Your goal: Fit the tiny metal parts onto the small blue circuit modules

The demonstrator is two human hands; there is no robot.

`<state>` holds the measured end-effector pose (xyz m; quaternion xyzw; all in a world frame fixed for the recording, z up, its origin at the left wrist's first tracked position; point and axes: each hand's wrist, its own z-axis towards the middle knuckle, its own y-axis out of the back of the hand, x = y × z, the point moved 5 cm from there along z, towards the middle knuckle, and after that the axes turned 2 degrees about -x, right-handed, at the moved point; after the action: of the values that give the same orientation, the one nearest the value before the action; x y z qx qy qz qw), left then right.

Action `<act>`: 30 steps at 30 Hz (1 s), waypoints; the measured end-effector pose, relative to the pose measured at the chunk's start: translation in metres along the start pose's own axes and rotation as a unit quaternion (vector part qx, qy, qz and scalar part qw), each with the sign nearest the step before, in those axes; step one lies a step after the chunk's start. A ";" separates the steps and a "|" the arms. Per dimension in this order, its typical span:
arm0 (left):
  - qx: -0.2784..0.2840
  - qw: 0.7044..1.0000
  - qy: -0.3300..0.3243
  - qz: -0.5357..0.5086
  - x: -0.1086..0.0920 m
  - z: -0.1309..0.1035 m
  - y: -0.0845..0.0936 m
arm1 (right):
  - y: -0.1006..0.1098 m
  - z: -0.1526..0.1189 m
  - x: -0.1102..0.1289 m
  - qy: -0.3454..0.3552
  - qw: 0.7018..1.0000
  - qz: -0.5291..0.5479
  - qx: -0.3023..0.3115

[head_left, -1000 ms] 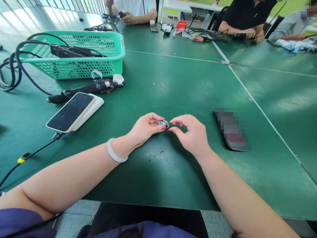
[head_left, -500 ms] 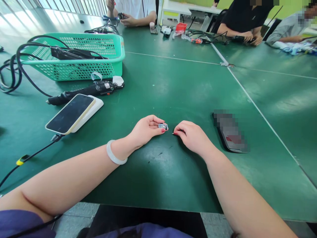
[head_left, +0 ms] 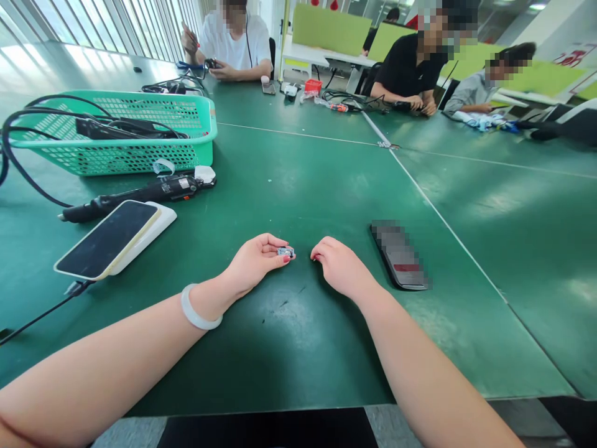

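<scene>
My left hand point(head_left: 254, 264) pinches a small blue-and-silver electronic module point(head_left: 286, 252) between thumb and fingers, above the green table point(head_left: 298, 354). Just to its right, with a gap between them, my right hand point(head_left: 342, 267) is closed in a pinch. A tiny light-coloured bit point(head_left: 314, 259) shows at its fingertips, too small to name. A dark smartphone point(head_left: 400, 258) with a partly blurred screen lies to the right of that hand.
At left, a green plastic basket point(head_left: 205, 146) holds black cabled tools. Before it lie a black electric screwdriver point(head_left: 140, 196) and a phone point(head_left: 109, 239) on a white block, with a cable attached. Several people sit across the table near cables and a red box point(head_left: 313, 85).
The view has tilted up and turned right, so everything appears further left and lower. My right hand has rotated slightly and moved a little away from my left, which still holds the module.
</scene>
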<state>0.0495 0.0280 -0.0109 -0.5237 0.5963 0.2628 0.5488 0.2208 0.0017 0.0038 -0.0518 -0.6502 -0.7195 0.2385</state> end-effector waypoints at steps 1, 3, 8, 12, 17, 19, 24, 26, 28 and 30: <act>0.000 1.000 0.000 -0.001 0.000 0.000 0.000 | -0.003 0.000 0.002 0.007 1.000 -0.013 0.006; 0.002 1.000 0.000 -0.005 0.001 0.000 0.000 | -0.007 0.001 0.007 0.020 0.999 -0.025 0.009; 0.000 1.000 -0.006 0.000 0.001 0.000 0.001 | -0.011 0.004 0.013 0.041 0.999 0.015 -0.001; -0.008 1.000 -0.001 0.002 0.000 -0.001 0.000 | -0.002 0.004 -0.001 -0.016 0.998 0.051 -0.039; -0.010 1.000 0.003 0.020 0.000 -0.002 -0.001 | -0.001 0.004 -0.003 -0.017 0.997 0.064 -0.042; -0.008 1.000 0.000 0.022 0.000 -0.002 -0.001 | -0.005 0.007 0.002 0.008 0.998 0.059 -0.038; -0.007 1.000 -0.002 0.030 0.000 -0.001 -0.001 | -0.011 0.015 0.008 0.019 0.999 0.044 -0.023; -0.007 0.999 -0.003 0.035 0.000 -0.002 -0.001 | -0.011 0.015 0.008 0.015 0.999 0.036 -0.017; -0.008 0.999 -0.003 0.038 -0.001 -0.002 -0.001 | -0.010 0.014 0.009 0.014 0.999 0.035 -0.014; -0.007 0.999 -0.002 0.040 -0.001 -0.002 -0.001 | -0.010 0.012 0.009 0.009 0.999 0.045 -0.017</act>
<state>0.0495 0.0260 -0.0094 -0.5031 0.6133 0.2898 0.5355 0.2062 0.0116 0.0003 -0.0779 -0.6327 -0.7195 0.2756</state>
